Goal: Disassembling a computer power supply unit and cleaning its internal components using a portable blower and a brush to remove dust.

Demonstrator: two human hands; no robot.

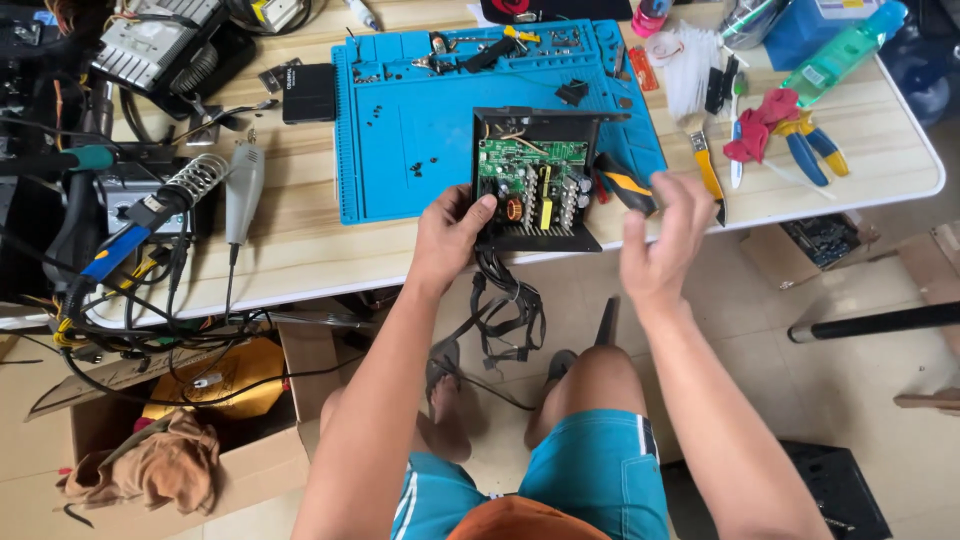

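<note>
Item: opened black power-supply case (540, 180), green circuit board exposed, at the near edge of the surface (300, 260), partly on the blue mat (400, 130). Our left hand (450, 235) gripped its left wall; our right hand (665, 235) hovered open, holding nothing. We judged a steadying hold wise, cables (510, 310) dangling.

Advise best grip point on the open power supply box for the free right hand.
Take the power supply box by its bare right side wall, coming from the right. The left hand already holds the near-left corner, the open top exposes the circuit board, and cables hang off the front.
</note>
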